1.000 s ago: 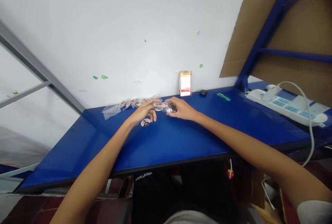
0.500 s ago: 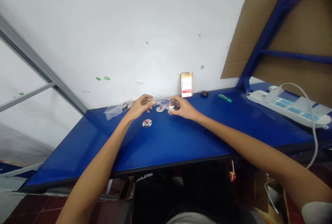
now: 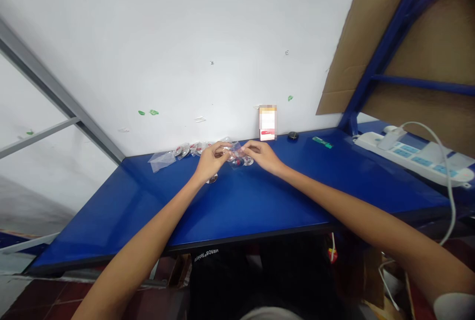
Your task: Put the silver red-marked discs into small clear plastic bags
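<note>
Pinching a clear bag [image 3: 236,148] over the table [image 3: 260,201]

Left hand [image 3: 213,160] and right hand [image 3: 262,156] both have fingers closed on it; wrapped discs [image 3: 182,151] to the left, phone [image 3: 267,123] behind. Hands are closer than half a second ago, left one now partly hiding a loose disc [image 3: 213,179].

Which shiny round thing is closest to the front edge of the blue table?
The disc partly hidden by the left hand. The bagged discs by the wall and those near the right hand are all farther back.

Bagged discs [image 3: 182,151] on blue table [image 3: 245,206]
</note>
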### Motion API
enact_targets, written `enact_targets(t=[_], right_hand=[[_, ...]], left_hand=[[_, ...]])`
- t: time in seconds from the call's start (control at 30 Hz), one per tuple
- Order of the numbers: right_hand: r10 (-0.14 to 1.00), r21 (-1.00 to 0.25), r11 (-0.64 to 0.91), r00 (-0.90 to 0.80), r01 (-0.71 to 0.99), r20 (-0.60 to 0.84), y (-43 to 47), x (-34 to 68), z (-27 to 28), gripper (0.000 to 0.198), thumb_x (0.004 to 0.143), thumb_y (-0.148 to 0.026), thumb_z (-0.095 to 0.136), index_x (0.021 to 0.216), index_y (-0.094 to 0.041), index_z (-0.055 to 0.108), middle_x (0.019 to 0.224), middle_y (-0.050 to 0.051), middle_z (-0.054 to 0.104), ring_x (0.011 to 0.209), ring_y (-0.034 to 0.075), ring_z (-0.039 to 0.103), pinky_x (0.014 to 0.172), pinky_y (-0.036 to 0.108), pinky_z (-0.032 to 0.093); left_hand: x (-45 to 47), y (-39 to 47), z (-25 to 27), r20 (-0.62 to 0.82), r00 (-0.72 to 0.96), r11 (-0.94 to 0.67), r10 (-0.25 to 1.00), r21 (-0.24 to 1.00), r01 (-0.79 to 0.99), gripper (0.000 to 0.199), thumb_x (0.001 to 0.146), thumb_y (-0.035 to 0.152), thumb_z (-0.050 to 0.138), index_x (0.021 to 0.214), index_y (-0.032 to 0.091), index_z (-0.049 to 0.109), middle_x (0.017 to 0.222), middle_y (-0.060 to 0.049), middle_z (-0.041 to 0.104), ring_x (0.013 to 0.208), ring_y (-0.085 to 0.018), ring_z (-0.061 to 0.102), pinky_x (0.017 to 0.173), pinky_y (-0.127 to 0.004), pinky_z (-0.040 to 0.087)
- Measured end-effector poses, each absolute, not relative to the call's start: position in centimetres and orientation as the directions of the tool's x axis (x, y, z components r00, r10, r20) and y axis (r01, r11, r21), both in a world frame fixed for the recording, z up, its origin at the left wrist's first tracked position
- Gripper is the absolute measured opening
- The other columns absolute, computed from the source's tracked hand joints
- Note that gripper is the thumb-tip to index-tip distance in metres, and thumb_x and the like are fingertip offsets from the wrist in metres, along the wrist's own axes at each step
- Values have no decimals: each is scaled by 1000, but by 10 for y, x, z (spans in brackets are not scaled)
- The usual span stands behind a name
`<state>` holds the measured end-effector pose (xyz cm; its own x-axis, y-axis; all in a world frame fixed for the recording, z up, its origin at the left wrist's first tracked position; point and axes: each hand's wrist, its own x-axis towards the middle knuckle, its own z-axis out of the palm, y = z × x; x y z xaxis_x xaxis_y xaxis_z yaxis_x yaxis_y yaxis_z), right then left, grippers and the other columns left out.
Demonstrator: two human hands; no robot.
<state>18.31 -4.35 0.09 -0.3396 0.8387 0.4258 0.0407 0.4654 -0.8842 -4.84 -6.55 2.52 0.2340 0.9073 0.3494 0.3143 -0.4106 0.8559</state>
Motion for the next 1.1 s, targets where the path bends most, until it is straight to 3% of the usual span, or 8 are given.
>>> enact_targets(t=[0.17,0.33,0.5,0.6,0.77,0.87,0.97,1.1], right_hand=[[836,-897,443,-366,7,410,-45,183,1,37,89,-54,82,109,-23,75,110,7,82,104,26,80,103,45,62],[857,-896,443,-308,28,414,-38,185,-2,37,92,-58,77,95,-22,79,100,8,84,98,29,81,95,47,65],[855,-914,398,-326,-84,403,-38,185,-2,38,90,-58,81,102,-22,76,103,8,84,100,27,81,95,45,66],[847,-919,386,-366,-73,385,-43,182,0,43,85,-57,86,107,-22,79,108,8,84,100,27,82,95,43,66],[859,-940,334,-390,-65,332,-47,181,1,46,82,-62,87,96,-19,84,96,8,84,91,27,82,88,42,67],[861,-946,320,-399,-58,315,-45,182,-1,47,83,-63,85,101,-19,86,100,9,85,95,28,82,89,42,67],[857,-947,314,-408,-71,315,-44,183,-3,46,86,-63,83,103,-20,86,105,10,85,100,29,81,90,42,66],[857,-942,329,-396,-72,330,-45,183,-1,45,84,-62,85,103,-21,87,103,9,85,98,28,80,88,42,65]], left_hand=[[-47,-70,26,396,198,-443,897,784,435,28,99,42,64,106,20,80,92,-6,81,91,-26,77,84,-33,59],[-46,-68,28,402,190,-443,896,840,314,32,99,47,67,108,19,80,109,-10,82,103,-27,77,91,-36,62],[-46,-60,23,386,184,-414,904,897,153,40,94,53,74,108,16,77,102,-9,81,94,-25,76,82,-35,64],[-45,-60,20,382,187,-409,905,903,134,39,93,51,76,109,16,76,92,-7,79,83,-22,75,80,-36,64],[-46,-62,20,441,192,-475,877,856,204,31,99,43,70,116,17,71,83,-3,73,76,-18,71,76,-32,61],[-47,-67,27,557,181,-583,811,742,332,30,101,37,69,124,20,66,99,-5,73,85,-18,71,78,-30,59],[-48,-74,34,716,271,-739,643,487,466,27,102,30,67,128,23,67,122,-10,70,107,-21,70,93,-37,59],[-48,-79,39,773,434,-830,463,207,518,22,105,25,62,124,25,73,126,-11,70,121,-26,64,108,-47,52]])
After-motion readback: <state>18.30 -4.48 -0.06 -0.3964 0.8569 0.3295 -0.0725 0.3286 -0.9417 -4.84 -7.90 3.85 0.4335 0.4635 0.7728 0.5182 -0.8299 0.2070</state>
